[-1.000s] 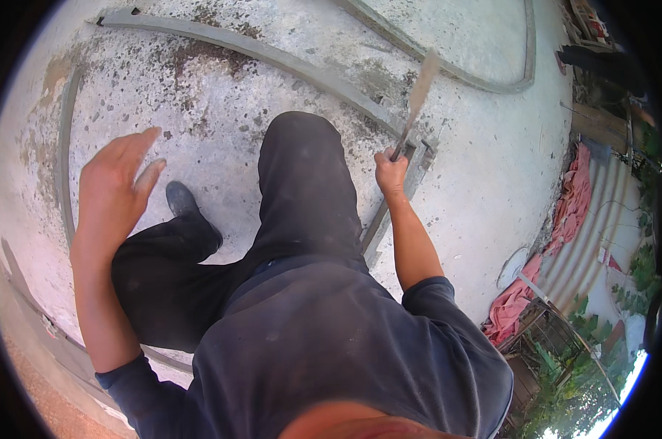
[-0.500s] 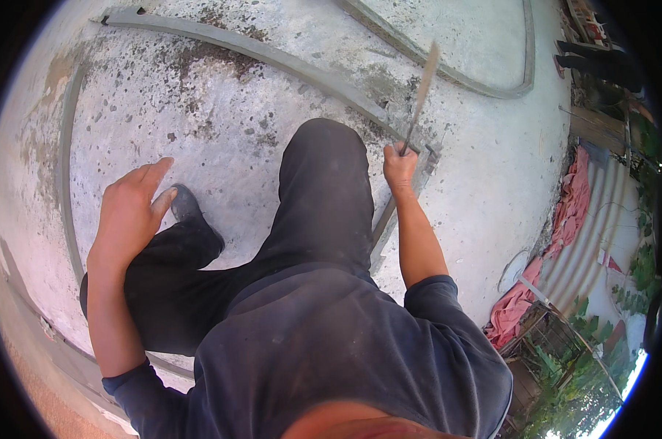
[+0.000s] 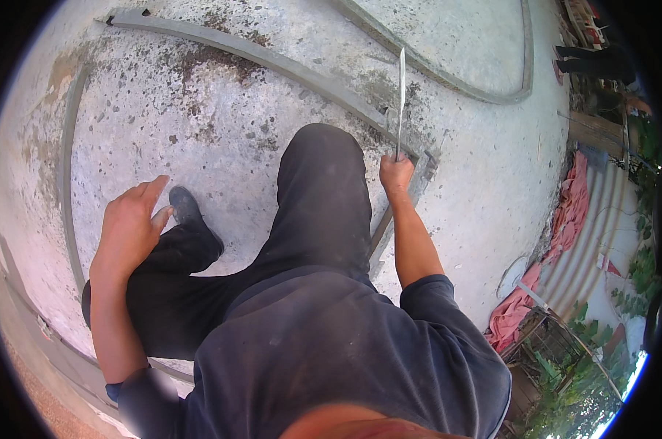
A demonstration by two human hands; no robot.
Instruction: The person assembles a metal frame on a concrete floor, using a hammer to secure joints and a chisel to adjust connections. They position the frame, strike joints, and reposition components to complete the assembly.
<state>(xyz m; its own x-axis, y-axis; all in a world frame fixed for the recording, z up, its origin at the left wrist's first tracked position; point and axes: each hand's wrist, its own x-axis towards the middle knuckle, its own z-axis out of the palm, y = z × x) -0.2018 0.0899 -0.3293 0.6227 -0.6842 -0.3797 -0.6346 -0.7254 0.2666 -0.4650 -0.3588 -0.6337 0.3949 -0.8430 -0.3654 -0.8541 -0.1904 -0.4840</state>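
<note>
My right hand (image 3: 397, 175) is closed around the near end of a long, thin flat-bladed metal tool (image 3: 402, 95). Its blade points away from me and shows almost edge-on, pale and bright; the exact kind is unclear and my fist hides the handle. Beside that hand, a grey cement strip (image 3: 294, 69) meets another strip at a corner (image 3: 427, 161) on the pale concrete surface. To the left, my left hand (image 3: 129, 227) hovers near my bent leg, fingers extended, thumb apart, holding nothing.
My raised knee (image 3: 322, 168) stands between my hands, and my dark shoe (image 3: 188, 205) rests on the concrete. A second cement strip (image 3: 455, 77) curves at the far right. Pink cloth (image 3: 572, 197), corrugated sheeting (image 3: 587, 227) and plants lie along the right edge, where another person's legs (image 3: 594, 64) show.
The blade has swung left and turned from leaning right to nearly straight ahead, catching more light. My right hand has shifted slightly left and down; my left hand has moved slightly down.
</note>
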